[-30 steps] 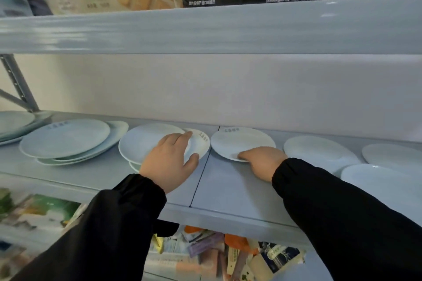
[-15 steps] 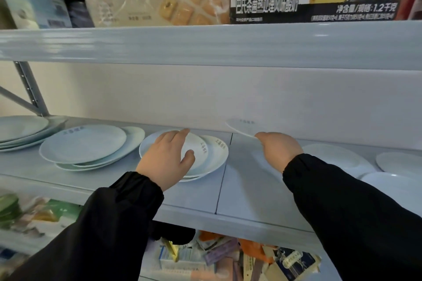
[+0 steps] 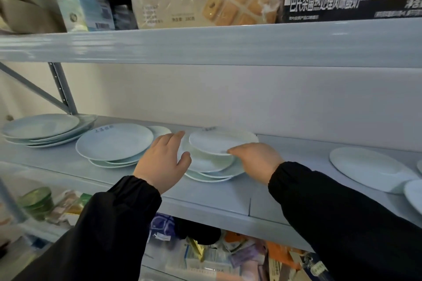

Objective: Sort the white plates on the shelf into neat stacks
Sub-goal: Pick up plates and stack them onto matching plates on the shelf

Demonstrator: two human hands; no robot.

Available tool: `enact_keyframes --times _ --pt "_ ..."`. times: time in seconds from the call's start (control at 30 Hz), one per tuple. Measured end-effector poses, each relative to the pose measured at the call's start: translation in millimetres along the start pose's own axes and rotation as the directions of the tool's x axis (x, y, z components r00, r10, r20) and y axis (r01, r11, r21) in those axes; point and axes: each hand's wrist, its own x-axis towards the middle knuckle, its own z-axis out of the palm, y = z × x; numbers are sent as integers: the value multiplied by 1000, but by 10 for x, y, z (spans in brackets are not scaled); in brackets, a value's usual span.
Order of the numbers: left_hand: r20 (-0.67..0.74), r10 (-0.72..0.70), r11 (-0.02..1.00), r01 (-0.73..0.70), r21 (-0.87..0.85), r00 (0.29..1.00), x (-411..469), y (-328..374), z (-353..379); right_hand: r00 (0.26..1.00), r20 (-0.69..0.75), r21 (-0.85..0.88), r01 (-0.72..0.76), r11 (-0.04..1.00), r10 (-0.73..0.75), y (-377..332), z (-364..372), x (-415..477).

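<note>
Right hand [image 3: 258, 159] pinches a plate [image 3: 219, 141] over the stack [image 3: 206, 170]; left hand [image 3: 161, 162] perhaps touches it.

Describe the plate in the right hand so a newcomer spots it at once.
On the pale shelf of plates, find the stack beside the left hand. The plate is topmost there. Alone among its neighbours, its near rim is gripped by the right hand.

The right hand [image 3: 255, 157] had its fingers hidden under the plate [image 3: 219, 141]. The edge plate [image 3: 414, 194] was cropped. The lettering [image 3: 209, 129] was illegible.
</note>
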Motion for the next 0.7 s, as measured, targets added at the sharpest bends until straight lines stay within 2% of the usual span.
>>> enact_keyframes --times 0.13,0.27,0.5,0.7 --pt "7 -13 1000 13 5 1000 -4 -110 -9 994 89 -39 74 996 -71 -95 6 19" --pt "4 -13 1000 13 -4 1000 -5 -144 -10 989 142 25 40 999 -43 -64 -11 52" --pt "-11 -13 1000 13 -12 1000 10 -126 17 976 216 35 -7 999 0 -77 -49 33" --pt "-10 0 1000 0 -25 1000 35 -79 50 981 193 57 13 998 -23 -70 -78 3"
